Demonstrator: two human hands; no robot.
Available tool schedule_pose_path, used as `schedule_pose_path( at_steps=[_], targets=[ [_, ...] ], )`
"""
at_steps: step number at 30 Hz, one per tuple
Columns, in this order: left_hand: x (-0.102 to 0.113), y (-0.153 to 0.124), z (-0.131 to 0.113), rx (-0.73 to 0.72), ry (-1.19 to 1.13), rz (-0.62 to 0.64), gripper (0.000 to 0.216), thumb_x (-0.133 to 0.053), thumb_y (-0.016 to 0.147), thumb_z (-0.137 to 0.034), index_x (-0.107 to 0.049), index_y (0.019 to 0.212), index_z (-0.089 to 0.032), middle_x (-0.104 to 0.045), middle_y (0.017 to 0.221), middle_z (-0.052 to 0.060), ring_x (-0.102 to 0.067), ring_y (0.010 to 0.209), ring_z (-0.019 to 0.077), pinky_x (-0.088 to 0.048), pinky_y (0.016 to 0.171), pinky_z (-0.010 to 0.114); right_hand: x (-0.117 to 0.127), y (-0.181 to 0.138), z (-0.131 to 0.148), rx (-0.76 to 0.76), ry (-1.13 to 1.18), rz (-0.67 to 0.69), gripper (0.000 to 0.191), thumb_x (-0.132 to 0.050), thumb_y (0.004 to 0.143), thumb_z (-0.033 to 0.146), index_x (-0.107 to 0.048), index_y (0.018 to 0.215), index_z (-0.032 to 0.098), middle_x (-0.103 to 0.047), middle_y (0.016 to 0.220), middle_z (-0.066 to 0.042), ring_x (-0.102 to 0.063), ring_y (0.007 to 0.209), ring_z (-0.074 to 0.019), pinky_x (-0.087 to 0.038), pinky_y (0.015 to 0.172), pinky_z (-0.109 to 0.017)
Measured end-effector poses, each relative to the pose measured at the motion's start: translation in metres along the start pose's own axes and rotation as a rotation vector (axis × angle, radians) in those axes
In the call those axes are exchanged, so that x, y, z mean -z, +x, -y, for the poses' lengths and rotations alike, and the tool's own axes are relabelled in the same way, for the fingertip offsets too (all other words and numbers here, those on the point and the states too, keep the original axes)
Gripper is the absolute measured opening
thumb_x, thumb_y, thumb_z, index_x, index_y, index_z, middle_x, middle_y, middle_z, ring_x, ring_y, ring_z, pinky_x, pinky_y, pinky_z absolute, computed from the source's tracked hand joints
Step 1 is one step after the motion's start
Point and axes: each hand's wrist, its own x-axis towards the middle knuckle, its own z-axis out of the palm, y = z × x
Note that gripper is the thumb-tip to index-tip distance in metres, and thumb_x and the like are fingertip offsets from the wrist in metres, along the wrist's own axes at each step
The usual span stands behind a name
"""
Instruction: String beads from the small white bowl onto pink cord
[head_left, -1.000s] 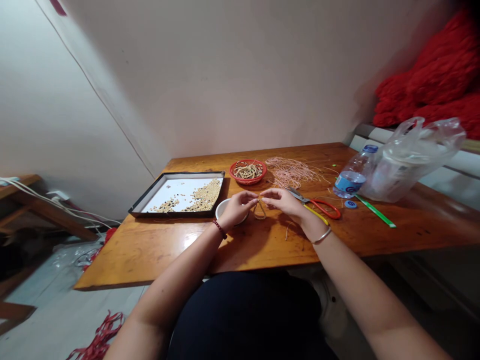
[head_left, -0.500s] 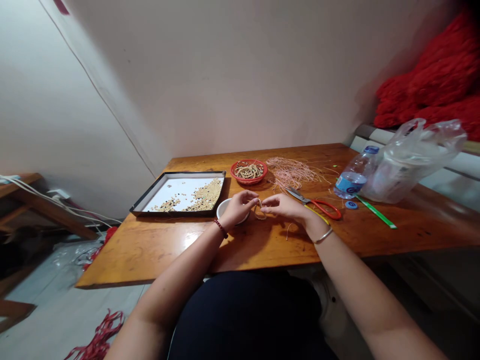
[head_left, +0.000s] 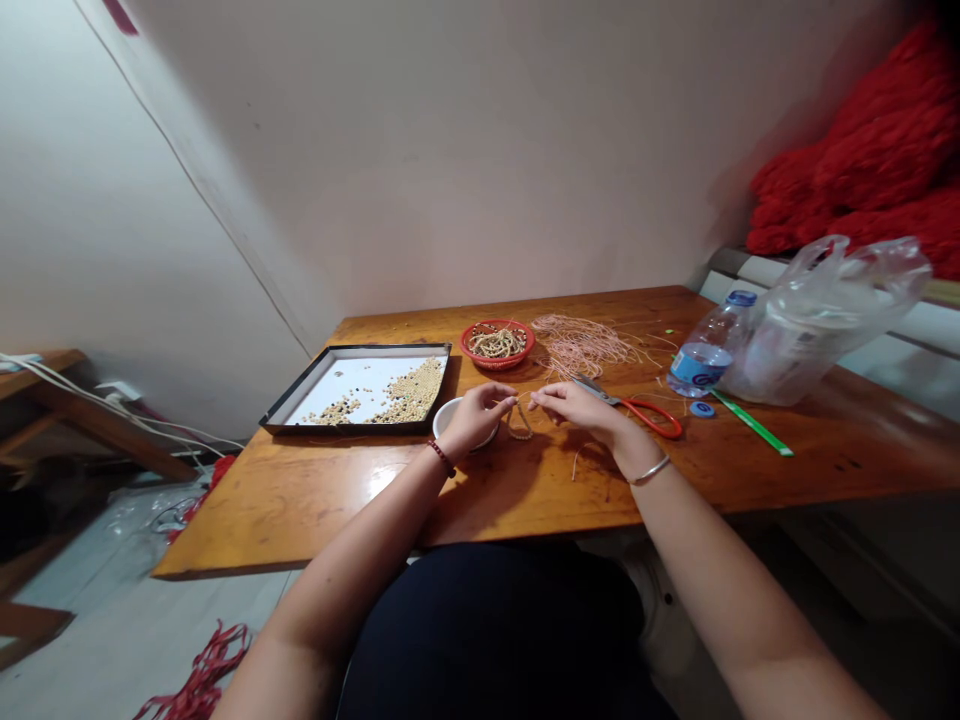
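Between my hands hangs a small loop of strung beige beads (head_left: 520, 432), above the wooden table. My left hand (head_left: 476, 415) is closed in a pinch at the loop's upper end, partly over a white bowl (head_left: 448, 414). Fingertips of my right hand (head_left: 570, 405) are pinched on the thin cord just to the right, a short gap from the left fingers. The cord itself is barely visible. Scissors with red-orange handles (head_left: 654, 418) lie beside my right hand, their blades partly covered by it.
A black-rimmed tray (head_left: 352, 430) of loose beads sits left. Behind are a red basket (head_left: 498, 361) of bead strings and a pile of pink cords (head_left: 585, 343). A water bottle (head_left: 705, 350), a plastic bag (head_left: 810, 330) and a green strip (head_left: 754, 424) are on the right.
My right hand has moved slightly right, away from the left fingers, opening a gap. The bead loop now hangs in plainer view; my left hand has hardly moved.
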Motion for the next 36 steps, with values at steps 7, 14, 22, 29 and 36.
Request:
schedule_pose_path(
  at_steps=[7, 14, 22, 29, 36],
  targets=[
    [0.001, -0.003, -0.007, -0.017, 0.123, 0.06, 0.026, -0.061, 0.08, -0.035, -0.067, 0.095, -0.014, -0.07, 0.097, 0.008, -0.064, 0.087, 0.0184, -0.048, 0.078, 0.028, -0.007, 0.0, 0.005, 0.075, 0.215, -0.095, 0.038, -0.055, 0.076, 0.056, -0.048, 0.069, 0.019, -0.039, 0.057, 0.005, -0.035, 0.05, -0.0083, -0.03, 0.047, -0.023],
    [0.001, -0.005, -0.009, -0.035, 0.207, 0.066, 0.025, -0.057, 0.082, -0.034, -0.067, 0.095, -0.015, -0.07, 0.095, 0.007, -0.063, 0.086, 0.0179, -0.048, 0.078, 0.027, -0.011, 0.002, 0.006, 0.114, 0.249, -0.145, 0.037, -0.052, 0.079, 0.053, -0.044, 0.067, 0.02, -0.039, 0.058, 0.005, -0.035, 0.049, -0.0087, -0.029, 0.048, -0.024],
    [0.0, -0.006, -0.012, -0.021, 0.185, 0.085, 0.027, -0.056, 0.082, -0.034, -0.066, 0.099, -0.016, -0.069, 0.094, 0.006, -0.062, 0.085, 0.018, -0.048, 0.075, 0.027, -0.015, 0.004, 0.008, 0.181, 0.197, -0.171, 0.04, -0.052, 0.076, 0.057, -0.042, 0.063, 0.02, -0.042, 0.064, 0.002, -0.041, 0.06, -0.0121, -0.036, 0.06, -0.027],
    [0.0, -0.006, -0.012, -0.026, 0.13, 0.129, 0.028, -0.055, 0.082, -0.033, -0.066, 0.1, -0.016, -0.069, 0.095, 0.006, -0.061, 0.088, 0.0179, -0.047, 0.08, 0.027, -0.021, 0.0, 0.009, 0.178, 0.307, -0.098, 0.036, -0.051, 0.08, 0.054, -0.045, 0.066, 0.021, -0.046, 0.071, 0.0, -0.046, 0.07, -0.0145, -0.044, 0.073, -0.031],
    [0.001, -0.005, -0.008, -0.053, 0.144, 0.158, 0.031, -0.053, 0.083, -0.039, -0.066, 0.096, -0.014, -0.068, 0.09, 0.006, -0.061, 0.082, 0.0173, -0.047, 0.076, 0.027, -0.027, 0.0, 0.008, 0.125, 0.352, -0.102, 0.04, -0.053, 0.078, 0.06, -0.044, 0.071, 0.021, -0.046, 0.075, 0.0, -0.048, 0.072, -0.0137, -0.048, 0.069, -0.029]
  ],
)
